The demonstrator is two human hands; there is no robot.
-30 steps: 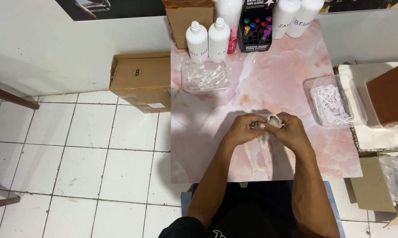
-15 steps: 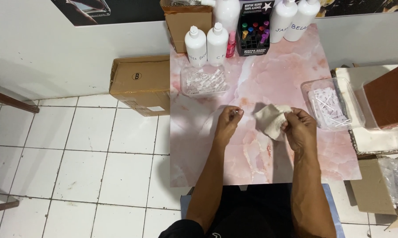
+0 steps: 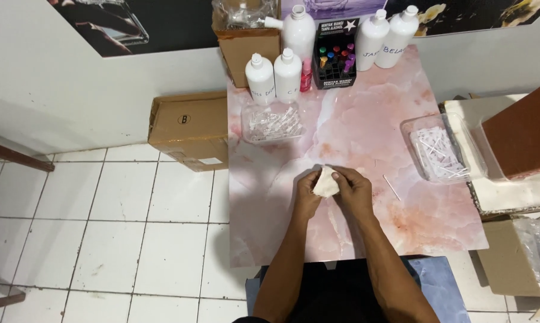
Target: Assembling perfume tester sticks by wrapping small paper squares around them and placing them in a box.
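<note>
Over the middle of a pink marbled table (image 3: 365,131), my left hand (image 3: 309,192) and my right hand (image 3: 355,190) meet around a small crumpled white cloth (image 3: 326,182). Both hands grip it, the left from the left side, the right from the right. A thin white stick (image 3: 392,186) lies on the table just right of my right hand.
A clear tray of small clear vials (image 3: 271,122) sits at the table's left, a clear tray of white sticks (image 3: 438,151) at the right. White bottles (image 3: 276,75), a black rack of coloured bottles (image 3: 334,63) and a cardboard box (image 3: 246,45) line the back. Another cardboard box (image 3: 189,128) stands on the tiled floor.
Half a second ago my hands were apart, the cloth in the right one only. They have come together again and both hold the cloth, which is bunched smaller.
</note>
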